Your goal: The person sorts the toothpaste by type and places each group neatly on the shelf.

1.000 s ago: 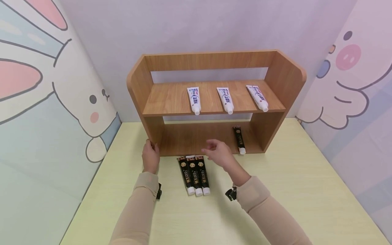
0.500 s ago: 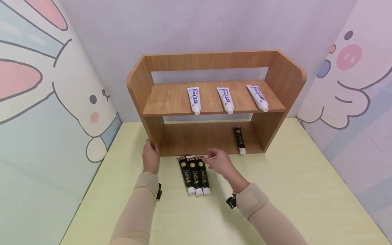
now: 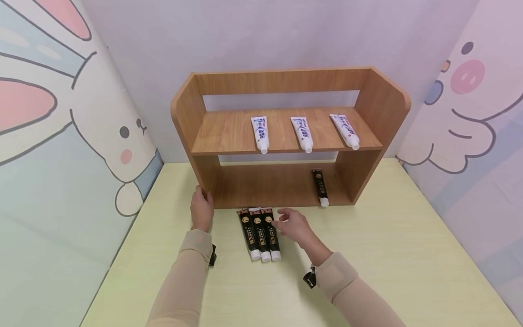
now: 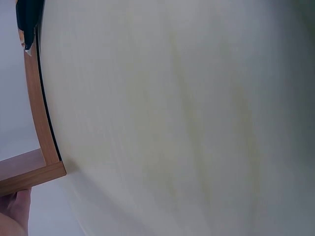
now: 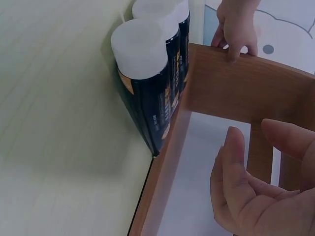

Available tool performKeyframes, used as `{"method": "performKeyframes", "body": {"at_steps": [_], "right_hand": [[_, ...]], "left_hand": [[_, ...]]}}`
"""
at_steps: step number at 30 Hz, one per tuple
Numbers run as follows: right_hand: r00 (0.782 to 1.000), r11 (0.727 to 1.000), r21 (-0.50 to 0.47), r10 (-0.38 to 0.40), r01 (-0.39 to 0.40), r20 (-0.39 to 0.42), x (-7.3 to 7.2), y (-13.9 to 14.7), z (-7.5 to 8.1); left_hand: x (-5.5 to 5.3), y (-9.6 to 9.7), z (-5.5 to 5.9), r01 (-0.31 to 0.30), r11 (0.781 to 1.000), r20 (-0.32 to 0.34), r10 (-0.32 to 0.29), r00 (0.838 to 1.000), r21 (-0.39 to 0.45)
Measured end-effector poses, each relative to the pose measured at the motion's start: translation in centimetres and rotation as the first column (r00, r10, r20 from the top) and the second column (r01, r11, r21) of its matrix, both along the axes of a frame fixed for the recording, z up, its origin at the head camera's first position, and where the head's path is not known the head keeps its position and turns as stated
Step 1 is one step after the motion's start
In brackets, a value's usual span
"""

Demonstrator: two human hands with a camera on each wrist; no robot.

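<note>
At the lower left of the wooden shelf, my left hand grips the edge of the side panel, thumb on the inner face. My right hand hovers just right of three black toothpaste tubes, thumb and fingers apart and holding nothing. Those tubes lie side by side on the table against the shelf's front edge, white caps towards me; the rightmost black toothpaste tube is nearest that hand. In the right wrist view, a white cap stands large beside my right fingers.
Another black toothpaste tube lies on the lower board at the right. On the upper board rest three white toothpaste tubes, the middle white tube among them. The pale table extends to both sides, with cartoon-printed walls around.
My right hand has come down and towards me, from in front of the lower board to beside the rightmost black toothpaste tube. The left hand keeps its place on the panel.
</note>
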State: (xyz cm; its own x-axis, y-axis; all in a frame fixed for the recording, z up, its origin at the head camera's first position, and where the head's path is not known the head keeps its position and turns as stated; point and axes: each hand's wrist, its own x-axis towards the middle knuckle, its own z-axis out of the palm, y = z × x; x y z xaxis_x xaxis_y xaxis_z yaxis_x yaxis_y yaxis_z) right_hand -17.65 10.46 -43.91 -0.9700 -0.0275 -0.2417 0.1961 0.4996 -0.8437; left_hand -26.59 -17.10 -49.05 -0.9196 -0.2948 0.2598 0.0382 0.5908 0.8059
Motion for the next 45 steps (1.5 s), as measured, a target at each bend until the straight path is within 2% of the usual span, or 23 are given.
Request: {"method": "performKeyframes", "body": {"at_steps": [9,23,29,45], "right_hand": [[1.0,0.999,0.027,0.022,-0.022,0.004,0.6,0.1,-1.1],[0.998,0.997,0.072,0.028,-0.033,0.063,1.1,0.0,-2.5],[0.996,0.996,0.069,0.057,-0.061,0.064,1.5,-0.1,-3.3],[0.992,0.989,0.104,0.092,-0.102,0.091,1.9,-0.3,-4.2]], "left_hand": [[0.0,0.1,0.0,0.0,1.0,0.0,0.0,1.0,0.009],[-0.1,0.1,-0.2,0.0,1.0,-0.009,0.0,1.0,0.015],[-0.2,-0.1,-0.3,0.009,1.0,-0.023,-0.009,1.0,-0.027],[-0.1,-0.1,-0.2,0.008,1.0,-0.02,-0.008,1.0,-0.017]]}}
